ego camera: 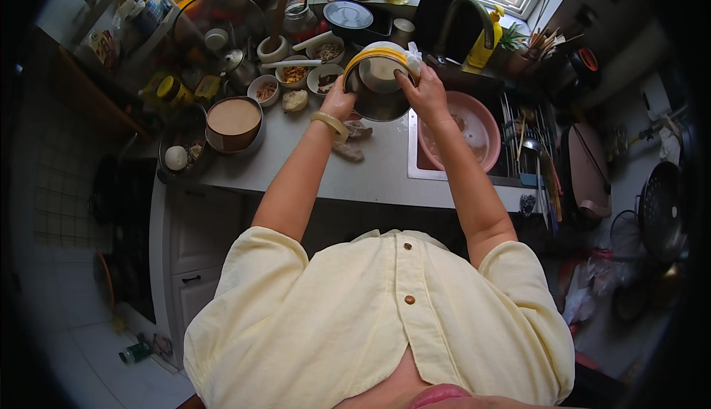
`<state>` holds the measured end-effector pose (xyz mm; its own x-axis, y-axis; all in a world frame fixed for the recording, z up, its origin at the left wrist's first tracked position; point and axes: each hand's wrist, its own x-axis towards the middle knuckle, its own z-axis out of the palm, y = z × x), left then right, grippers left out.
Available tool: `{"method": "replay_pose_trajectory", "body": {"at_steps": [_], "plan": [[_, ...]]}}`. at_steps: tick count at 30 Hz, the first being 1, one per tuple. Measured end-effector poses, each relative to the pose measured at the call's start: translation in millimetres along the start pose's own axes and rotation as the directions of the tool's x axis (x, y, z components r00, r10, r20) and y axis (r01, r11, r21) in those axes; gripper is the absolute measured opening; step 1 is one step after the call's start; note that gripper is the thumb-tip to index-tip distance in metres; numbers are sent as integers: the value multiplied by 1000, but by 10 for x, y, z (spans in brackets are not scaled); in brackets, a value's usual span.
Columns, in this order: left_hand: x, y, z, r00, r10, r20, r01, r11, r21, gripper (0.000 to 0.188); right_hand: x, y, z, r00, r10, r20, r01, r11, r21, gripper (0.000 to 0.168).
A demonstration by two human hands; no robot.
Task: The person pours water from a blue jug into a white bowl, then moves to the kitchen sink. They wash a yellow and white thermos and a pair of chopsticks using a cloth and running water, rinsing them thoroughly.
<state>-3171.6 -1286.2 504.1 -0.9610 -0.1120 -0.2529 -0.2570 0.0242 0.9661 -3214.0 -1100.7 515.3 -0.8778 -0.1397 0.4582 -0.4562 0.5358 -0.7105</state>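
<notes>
Above the counter, a round metal bowl (383, 110) with a yellow band along its far rim is tilted between both hands. My left hand (338, 101) grips its left side; a pale bangle sits on that wrist. On the right side, my right hand (426, 96) grips the rim with the thumb over the inside edge. A crumpled white cloth or tissue (412, 58) shows at the fingers of this hand. Beneath the bowl, pieces of what looks like raw meat (349, 151) lie on the white counter (266, 167).
Right of the bowl, a pink basin (490, 145) holding liquid sits in the sink. Small bowls of ingredients (293, 73), a mortar (273, 49) and a lidded metal jug (239, 70) crowd the left and back. A curved faucet (472, 2) rises behind the sink.
</notes>
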Motion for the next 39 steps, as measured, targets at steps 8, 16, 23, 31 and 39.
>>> {"method": "replay_pose_trajectory", "body": {"at_steps": [8, 16, 23, 31, 39], "plan": [[-285, 180, -623, 983, -18, 185, 48, 987, -154, 36, 694, -204, -275, 780, -23, 625, -279, 882, 381, 68], [-702, -180, -567, 968, 47, 248, 91, 852, -515, 36, 164, 103, 105, 511, -257, 820, -817, 152, 556, 39], [-787, -233, -446, 917, 307, -255, -388, 837, -386, 41, -503, 719, 1134, 419, -29, 908, -839, -395, 374, 26], [-563, 553, 478, 379, 913, -149, -410, 310, 858, 51, -1618, 98, 350, 7, 106, 994, -912, 409, -37, 39], [-258, 1285, 1182, -87, 993, 83, -553, -117, 825, 42, -1851, 128, 263, 242, 56, 969, -770, 619, 157, 30]]}}
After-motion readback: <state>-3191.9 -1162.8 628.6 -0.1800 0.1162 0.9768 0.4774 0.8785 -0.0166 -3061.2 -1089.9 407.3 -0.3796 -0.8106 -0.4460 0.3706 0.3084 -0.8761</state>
